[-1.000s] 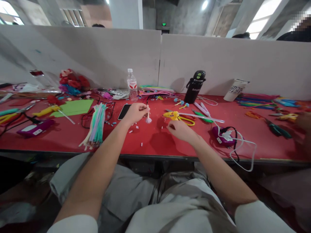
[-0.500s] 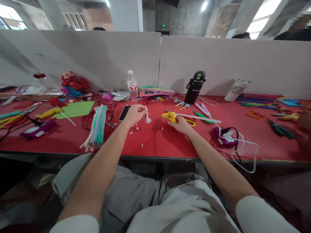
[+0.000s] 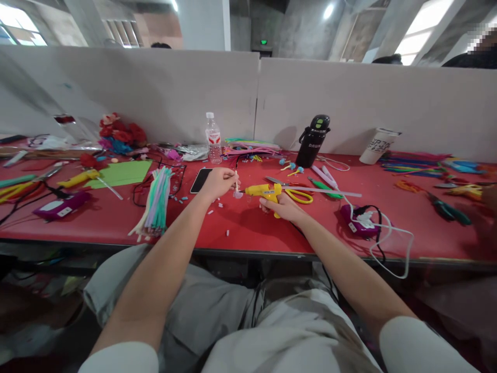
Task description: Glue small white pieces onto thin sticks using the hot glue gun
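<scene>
Between the fingertips of my left hand (image 3: 222, 182) is a small piece of pipe cleaner (image 3: 236, 187), pale-stemmed with a lilac tuft at its lower end. My right hand (image 3: 285, 206) is wrapped round the handle of a yellow hot glue gun (image 3: 267, 191). A long clear glue stick (image 3: 334, 192) juts from the gun's back, and its nozzle points left, right at the held piece; whether they touch I cannot tell. Yellow-handled scissors (image 3: 300, 196) lie just behind my right hand. Small pale cut bits are scattered on the red table (image 3: 252, 233) below.
A phone (image 3: 200, 180) and a bundle of pastel pipe cleaners (image 3: 157, 202) lie left. Behind stand a water bottle (image 3: 213, 140) and a black flask (image 3: 312, 142). Green-handled pliers (image 3: 326, 188) and a purple box with cables (image 3: 359, 221) are at right. A grey partition (image 3: 155, 98) closes the back.
My right hand has brought the glue gun left and turned it so that its nozzle is at the pipe cleaner piece. The scissors show more now. My left hand has hardly moved.
</scene>
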`<state>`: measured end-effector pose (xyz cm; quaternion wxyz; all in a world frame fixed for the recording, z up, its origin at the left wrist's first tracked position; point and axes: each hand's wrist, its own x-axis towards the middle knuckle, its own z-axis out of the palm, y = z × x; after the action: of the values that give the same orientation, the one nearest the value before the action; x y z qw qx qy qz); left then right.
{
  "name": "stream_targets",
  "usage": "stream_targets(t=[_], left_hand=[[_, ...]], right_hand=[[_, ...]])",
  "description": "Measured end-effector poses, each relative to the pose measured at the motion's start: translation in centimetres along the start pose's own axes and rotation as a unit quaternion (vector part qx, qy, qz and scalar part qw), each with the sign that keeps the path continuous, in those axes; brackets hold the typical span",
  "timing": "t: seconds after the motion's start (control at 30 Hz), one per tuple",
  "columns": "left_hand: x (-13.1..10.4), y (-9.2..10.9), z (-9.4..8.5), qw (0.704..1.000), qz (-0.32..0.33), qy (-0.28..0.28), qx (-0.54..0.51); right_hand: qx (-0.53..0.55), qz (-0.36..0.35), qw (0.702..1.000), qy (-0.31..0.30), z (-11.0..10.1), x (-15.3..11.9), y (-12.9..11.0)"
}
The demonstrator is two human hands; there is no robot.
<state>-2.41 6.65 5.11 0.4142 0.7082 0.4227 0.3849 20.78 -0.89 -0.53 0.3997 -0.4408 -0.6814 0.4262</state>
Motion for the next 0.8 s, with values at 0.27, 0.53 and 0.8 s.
stream_targets(t=[0.27,0.53,0.8], left_hand=[[0.05,0.23,0.11,1.000,0.007,-0.010,0.009],[-0.02,0.36,0.15,1.000,0.005,-0.011,-0.004],[-0.02,0.10,-0.09,1.000,-0.007,-0.006,-0.016]], right_hand=[[-0.036,0.004,0.999,0.009,-0.14,-0.20,-0.35],[-0.063,0.028,0.998,0.008,-0.20,-0.30,-0.30],[-0.066,0.030,0.997,0.009,-0.21,-0.39,-0.07]])
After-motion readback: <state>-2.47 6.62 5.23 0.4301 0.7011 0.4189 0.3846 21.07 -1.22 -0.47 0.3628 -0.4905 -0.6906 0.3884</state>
